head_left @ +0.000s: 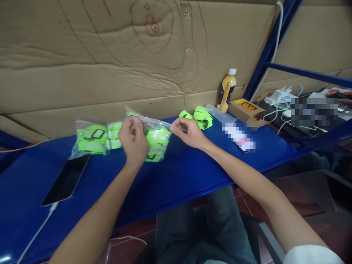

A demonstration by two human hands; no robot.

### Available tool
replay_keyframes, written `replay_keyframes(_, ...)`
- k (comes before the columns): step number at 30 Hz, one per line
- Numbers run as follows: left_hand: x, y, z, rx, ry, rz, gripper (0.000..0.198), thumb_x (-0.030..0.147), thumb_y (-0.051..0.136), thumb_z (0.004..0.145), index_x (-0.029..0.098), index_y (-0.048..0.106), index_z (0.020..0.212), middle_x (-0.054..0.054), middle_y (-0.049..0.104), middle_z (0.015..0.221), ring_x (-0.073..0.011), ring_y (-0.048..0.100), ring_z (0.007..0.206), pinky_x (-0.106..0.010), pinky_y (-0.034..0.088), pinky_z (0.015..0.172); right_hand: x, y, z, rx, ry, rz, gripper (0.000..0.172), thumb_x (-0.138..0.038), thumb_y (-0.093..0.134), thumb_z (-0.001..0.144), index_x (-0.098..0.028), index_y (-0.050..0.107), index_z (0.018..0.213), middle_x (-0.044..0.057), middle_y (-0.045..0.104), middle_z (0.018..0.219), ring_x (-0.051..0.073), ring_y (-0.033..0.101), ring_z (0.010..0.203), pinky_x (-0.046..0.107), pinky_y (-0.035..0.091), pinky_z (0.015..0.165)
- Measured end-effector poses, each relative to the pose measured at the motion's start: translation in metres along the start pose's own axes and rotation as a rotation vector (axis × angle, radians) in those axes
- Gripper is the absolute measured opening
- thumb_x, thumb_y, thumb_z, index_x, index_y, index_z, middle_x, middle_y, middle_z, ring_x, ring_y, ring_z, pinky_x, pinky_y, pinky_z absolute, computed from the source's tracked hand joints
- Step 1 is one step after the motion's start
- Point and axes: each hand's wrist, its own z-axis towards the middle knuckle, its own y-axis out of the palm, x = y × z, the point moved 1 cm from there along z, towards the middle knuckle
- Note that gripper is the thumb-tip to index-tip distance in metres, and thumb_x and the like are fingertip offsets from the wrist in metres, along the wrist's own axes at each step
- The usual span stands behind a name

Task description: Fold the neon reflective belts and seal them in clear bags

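Between my hands is a clear plastic bag (158, 145) with neon-yellow fabric bearing pale reflective strips inside. My left hand (134, 139) is closed on the top edge of the bag at its left. At the right end of that edge, my right hand (189, 131) pinches the plastic between thumb and fingers. Left of them, more bagged neon-yellow fabric (92, 139) stands against the cardboard; one bundle shows a black outline mark. Behind my right hand, loose rolled neon-yellow bands (202, 117) lie on the blue table (181, 179).
A phone (66, 181) on a white cable lies at the left. To the right are a clear plastic bag (221, 114), a yellow-labelled bottle (227, 90), an open cardboard box (246, 110) and a blurred-out phone-like item (239, 137). Cardboard (110, 84) walls the back.
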Motion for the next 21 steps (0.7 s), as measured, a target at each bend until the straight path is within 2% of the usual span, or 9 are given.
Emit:
replay_keyframes(3, -0.004, -0.001, 0.002, 0.028, 0.010, -0.010, 0.050, 0.066, 0.059, 0.106, 0.022, 0.060, 0.083, -0.001, 0.057, 0.069, -0.0163, 0.049, 0.060, -0.032, 0.039, 0.057, 0.005, 0.001, 0.003, -0.052, 0.087, 0.168, 0.058, -0.073, 0.084, 0.078, -0.019, 0.067, 0.085, -0.001, 0.064, 0.077, 0.012, 0.053, 0.069, 0.026, 0.046, 0.065)
replay_keyframes(7, -0.005, 0.002, 0.002, 0.046, 0.045, -0.016, 0.052, 0.070, 0.062, 0.103, 0.021, 0.063, 0.086, 0.001, 0.055, 0.068, -0.0142, 0.046, 0.057, -0.029, 0.038, 0.054, 0.012, 0.001, 0.005, -0.016, 0.115, 0.259, 0.058, -0.070, 0.090, 0.073, -0.019, 0.066, 0.084, -0.002, 0.060, 0.074, 0.010, 0.051, 0.065, 0.026, 0.044, 0.060)
replay_keyframes(11, -0.005, 0.006, 0.000, -0.042, 0.028, -0.098, 0.050, 0.069, 0.069, 0.098, 0.019, 0.069, 0.092, -0.003, 0.069, 0.081, -0.0159, 0.064, 0.071, -0.027, 0.051, 0.064, 0.017, 0.000, 0.005, 0.015, 0.114, 0.261, 0.057, -0.068, 0.090, 0.075, -0.019, 0.064, 0.086, -0.003, 0.058, 0.075, 0.011, 0.052, 0.066, 0.026, 0.042, 0.059)
replay_keyframes(15, -0.008, 0.006, 0.000, -0.151, 0.033, -0.124, 0.032, 0.051, 0.077, 0.095, 0.019, 0.079, 0.095, -0.005, 0.078, 0.090, -0.0182, 0.073, 0.084, -0.029, 0.058, 0.079, 0.015, -0.001, 0.005, 0.052, 0.091, 0.177, 0.054, -0.068, 0.085, 0.081, -0.019, 0.063, 0.086, -0.003, 0.058, 0.074, 0.012, 0.051, 0.066, 0.027, 0.044, 0.062)
replay_keyframes(17, -0.011, 0.006, 0.001, -0.144, 0.000, -0.149, 0.025, 0.044, 0.080, 0.092, 0.019, 0.081, 0.090, -0.004, 0.079, 0.088, -0.0185, 0.073, 0.082, -0.029, 0.058, 0.078, 0.013, 0.000, 0.004, 0.073, 0.074, 0.130, 0.052, -0.068, 0.081, 0.084, -0.019, 0.063, 0.086, -0.003, 0.057, 0.073, 0.012, 0.050, 0.065, 0.028, 0.044, 0.064)
replay_keyframes(21, -0.015, 0.006, 0.005, -0.085, -0.122, -0.275, 0.022, 0.042, 0.086, 0.085, 0.021, 0.082, 0.083, -0.003, 0.079, 0.082, -0.0182, 0.072, 0.073, -0.030, 0.058, 0.072, 0.009, 0.002, 0.003, 0.118, 0.033, 0.048, 0.051, -0.069, 0.076, 0.088, -0.020, 0.062, 0.085, -0.002, 0.058, 0.072, 0.013, 0.051, 0.066, 0.028, 0.043, 0.064)
